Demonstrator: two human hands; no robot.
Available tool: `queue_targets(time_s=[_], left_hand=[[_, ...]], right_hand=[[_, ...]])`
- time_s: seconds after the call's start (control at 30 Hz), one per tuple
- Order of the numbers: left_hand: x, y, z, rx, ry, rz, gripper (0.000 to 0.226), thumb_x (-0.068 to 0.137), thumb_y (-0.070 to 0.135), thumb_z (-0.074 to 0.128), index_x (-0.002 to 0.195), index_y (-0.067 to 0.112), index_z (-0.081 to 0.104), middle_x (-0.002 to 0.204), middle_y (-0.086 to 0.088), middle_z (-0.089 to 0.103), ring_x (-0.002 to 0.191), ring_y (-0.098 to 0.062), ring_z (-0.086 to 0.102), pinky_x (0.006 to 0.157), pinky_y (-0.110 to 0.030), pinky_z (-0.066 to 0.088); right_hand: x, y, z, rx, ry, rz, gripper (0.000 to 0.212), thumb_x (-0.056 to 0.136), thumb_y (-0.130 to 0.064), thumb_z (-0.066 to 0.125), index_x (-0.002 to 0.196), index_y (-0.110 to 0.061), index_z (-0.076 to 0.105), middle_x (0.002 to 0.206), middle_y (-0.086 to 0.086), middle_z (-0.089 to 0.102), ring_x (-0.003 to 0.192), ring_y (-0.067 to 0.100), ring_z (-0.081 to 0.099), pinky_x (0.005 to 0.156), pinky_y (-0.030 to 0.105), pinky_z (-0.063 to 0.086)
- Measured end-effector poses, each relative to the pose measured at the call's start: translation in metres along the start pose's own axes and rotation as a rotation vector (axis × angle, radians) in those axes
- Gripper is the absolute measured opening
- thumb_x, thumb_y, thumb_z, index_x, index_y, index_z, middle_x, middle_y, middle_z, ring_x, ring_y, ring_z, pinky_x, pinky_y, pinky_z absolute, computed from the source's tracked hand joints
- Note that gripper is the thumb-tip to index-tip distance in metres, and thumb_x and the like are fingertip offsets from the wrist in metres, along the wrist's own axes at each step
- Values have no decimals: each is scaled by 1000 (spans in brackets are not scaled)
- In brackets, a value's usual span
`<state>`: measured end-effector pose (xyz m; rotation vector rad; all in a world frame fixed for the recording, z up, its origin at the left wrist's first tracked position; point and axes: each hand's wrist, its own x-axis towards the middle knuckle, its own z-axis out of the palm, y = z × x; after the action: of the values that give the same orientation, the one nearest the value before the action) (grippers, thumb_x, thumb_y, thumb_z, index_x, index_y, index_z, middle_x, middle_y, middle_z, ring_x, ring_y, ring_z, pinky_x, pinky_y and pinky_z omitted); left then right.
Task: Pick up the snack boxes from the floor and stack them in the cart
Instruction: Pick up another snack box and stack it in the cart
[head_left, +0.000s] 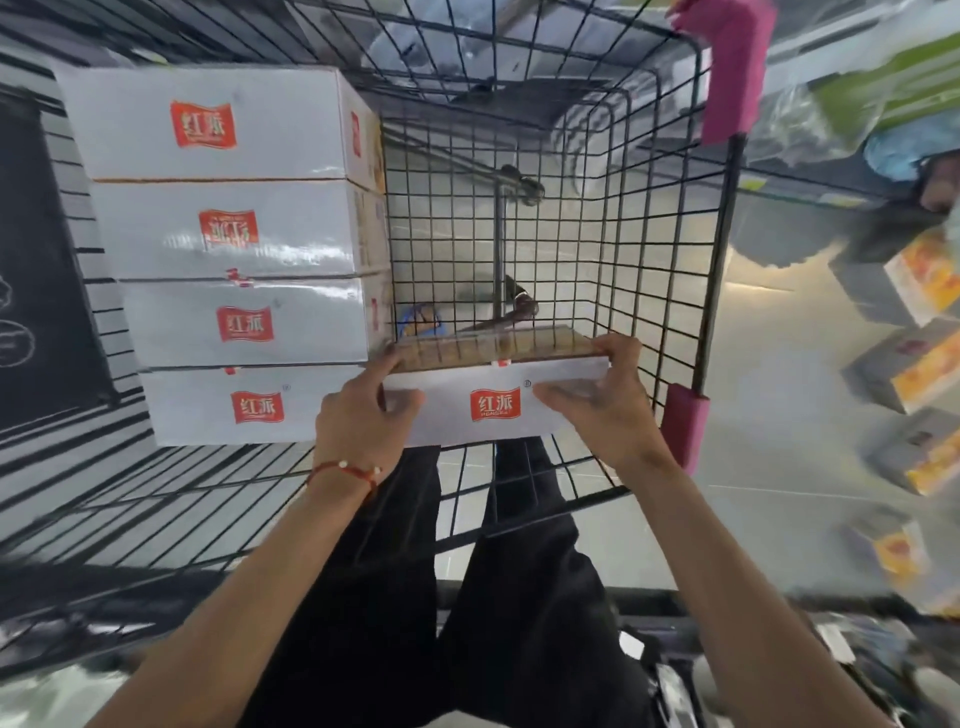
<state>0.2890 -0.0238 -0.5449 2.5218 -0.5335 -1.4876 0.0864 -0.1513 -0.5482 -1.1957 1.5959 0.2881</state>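
A white snack box (496, 402) with a red logo sits low inside the black wire cart (571, 249), against its near wall. My left hand (363, 415) grips the box's left end and my right hand (608, 395) grips its right end, thumbs on the white face. To the left, several identical white boxes (234, 260) fill that side of the cart edge to edge. The held box touches the nearest one of that row.
More snack boxes (914, 364) with orange panels lie on the shiny floor to the right of the cart. Pink foam pads (735, 67) cover the cart's right corner posts. My dark trouser legs show through the mesh below. The cart's right half has open room.
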Motion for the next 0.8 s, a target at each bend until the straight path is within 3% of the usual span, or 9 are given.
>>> queue_targets(time_s=[0.13, 0.27, 0.4, 0.53, 0.63, 0.73, 0.8], left_hand=[[5, -1, 3, 73, -22, 39, 50, 99, 29, 53, 148, 27, 45, 131, -10, 64, 94, -19, 58, 96, -35, 52], [9, -3, -1, 278, -63, 110, 49, 101, 31, 49, 150, 31, 42, 136, -12, 61, 109, -34, 61, 103, -44, 48], [7, 3, -10, 406, -32, 151, 47, 100, 31, 53, 147, 29, 48, 139, -15, 58, 113, -34, 62, 97, -46, 54], [-2, -1, -9, 427, -17, 179, 52, 100, 30, 52, 151, 34, 39, 128, -17, 65, 94, -32, 68, 89, -46, 59], [-7, -4, -9, 351, 3, 186, 52, 99, 25, 53, 150, 32, 42, 124, -16, 68, 93, -32, 68, 92, -45, 58], [-11, -3, -9, 356, 1, 197, 51, 99, 22, 53, 149, 28, 45, 121, -16, 68, 100, -32, 66, 97, -43, 52], [-14, -2, -11, 400, -1, 225, 50, 99, 21, 53, 148, 24, 46, 127, -16, 61, 108, -33, 62, 101, -44, 50]], right_hand=[[1, 0, 5, -141, 26, -49, 68, 82, -30, 85, 136, -28, 43, 134, -7, 50, 126, 18, 50, 108, 48, 51], [-1, -3, 7, -186, 33, -62, 65, 87, -30, 81, 140, -28, 45, 139, -6, 48, 129, 18, 48, 109, 44, 49], [-2, -3, 8, -185, 15, -69, 64, 90, -27, 78, 145, -27, 44, 145, -5, 44, 134, 18, 44, 112, 39, 43], [0, -4, 7, -180, 2, -62, 65, 92, -24, 76, 147, -24, 42, 147, -3, 43, 125, 13, 43, 104, 30, 41], [-2, -3, 9, -190, 3, -73, 67, 94, -21, 74, 151, -23, 39, 149, -2, 41, 120, 11, 43, 103, 27, 42], [-7, -4, 8, -217, -19, -73, 73, 96, -17, 70, 158, -23, 31, 159, -1, 33, 132, 19, 45, 101, 24, 37], [-11, -7, 8, -223, -40, -69, 77, 97, -18, 69, 161, -25, 27, 166, 2, 23, 142, 25, 44, 111, 30, 39]])
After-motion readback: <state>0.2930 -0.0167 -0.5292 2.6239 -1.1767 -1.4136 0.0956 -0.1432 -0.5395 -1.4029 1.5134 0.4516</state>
